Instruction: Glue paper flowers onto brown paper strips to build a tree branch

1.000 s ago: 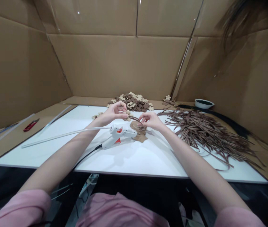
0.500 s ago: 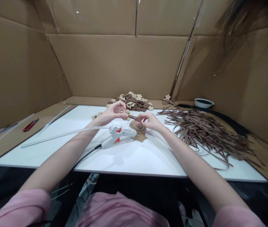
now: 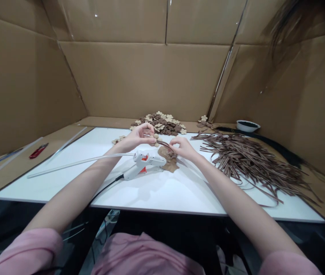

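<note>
Between the fingers of my left hand point(image 3: 143, 136) is a pale tan flower cutout point(image 3: 156, 139). A thin brown strip point(image 3: 164, 144) runs from the flower to my right hand point(image 3: 182, 147), whose thumb and fingers pinch its other end. Both hands are raised over the middle of the white board. Below them lies a white hot glue gun point(image 3: 142, 163) with an orange trigger and a long clear glue stick in its back. Its nozzle points at a brown, glue-stained piece point(image 3: 169, 160) lying flat on the board.
Brown and tan flower cutouts point(image 3: 162, 125) are heaped at the back. On the right spreads a large pile of brown strips point(image 3: 254, 164), with a white bowl point(image 3: 247, 126) of dark contents behind. A red utility knife point(image 3: 38, 151) lies at left. Cardboard walls point(image 3: 145, 80) enclose the table.
Almost nothing differs. The fingers of my right hand have shifted slightly along the strip's end, and the whole view has moved a little.
</note>
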